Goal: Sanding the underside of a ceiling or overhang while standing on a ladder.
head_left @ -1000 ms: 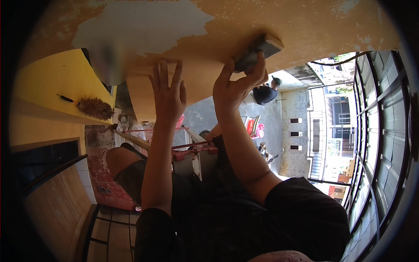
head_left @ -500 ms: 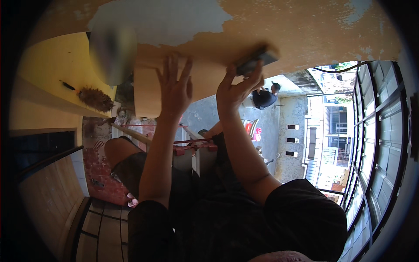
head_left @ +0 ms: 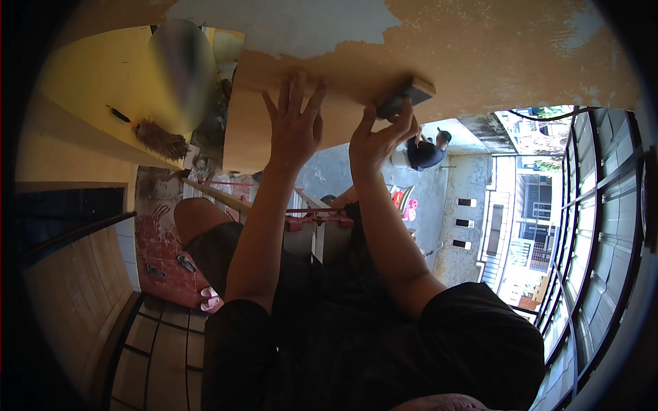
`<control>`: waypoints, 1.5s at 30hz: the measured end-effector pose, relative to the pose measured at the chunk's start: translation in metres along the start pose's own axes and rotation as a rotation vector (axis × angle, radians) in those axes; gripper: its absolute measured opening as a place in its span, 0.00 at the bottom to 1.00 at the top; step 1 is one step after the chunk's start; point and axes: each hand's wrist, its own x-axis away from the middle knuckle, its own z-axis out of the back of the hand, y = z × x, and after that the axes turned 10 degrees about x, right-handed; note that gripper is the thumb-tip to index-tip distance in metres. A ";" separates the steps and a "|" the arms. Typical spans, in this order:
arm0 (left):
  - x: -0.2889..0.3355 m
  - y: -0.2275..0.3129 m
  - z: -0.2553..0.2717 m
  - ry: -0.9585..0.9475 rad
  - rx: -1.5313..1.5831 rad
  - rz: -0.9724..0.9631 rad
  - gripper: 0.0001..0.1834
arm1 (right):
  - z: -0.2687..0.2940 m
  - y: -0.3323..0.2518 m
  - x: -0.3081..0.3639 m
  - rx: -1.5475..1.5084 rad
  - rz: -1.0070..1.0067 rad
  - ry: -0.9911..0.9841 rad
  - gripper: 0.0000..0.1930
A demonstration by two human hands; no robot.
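An orange-tan painted surface [head_left: 480,68] with bare grey patches spans the top of the view. My left hand [head_left: 295,127] rests against it with fingers spread and nothing held. My right hand [head_left: 379,140] grips a sanding block [head_left: 409,97], a small dark rectangular block with a tan side, between thumb and fingers. The block lies against the painted surface, right of my left hand. Its underside is hidden.
Below me stands a ladder with a pale rail [head_left: 223,196] and red fittings [head_left: 319,220]. A brown bristly brush [head_left: 162,140] lies on a yellow ledge [head_left: 75,89]. Another person [head_left: 426,152] is low down at the right. Pink slippers [head_left: 210,299] sit on red tiles [head_left: 168,260].
The view has shifted slightly. Both hands appear a little further right in the picture. The sanding block is still in my right hand against the surface, and my left hand stays spread.
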 end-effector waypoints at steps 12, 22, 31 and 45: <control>0.004 0.000 0.001 -0.024 0.056 0.023 0.35 | -0.012 -0.014 0.011 0.012 0.016 0.051 0.33; 0.007 -0.010 0.003 -0.023 0.103 0.030 0.33 | -0.010 -0.033 -0.001 -0.143 -0.201 0.063 0.33; 0.006 -0.013 0.007 -0.060 0.107 0.031 0.32 | -0.002 -0.038 -0.029 -0.081 -0.154 0.102 0.36; 0.023 -0.046 -0.007 -0.051 0.026 -0.015 0.33 | -0.008 -0.032 -0.023 -0.019 -0.083 0.137 0.34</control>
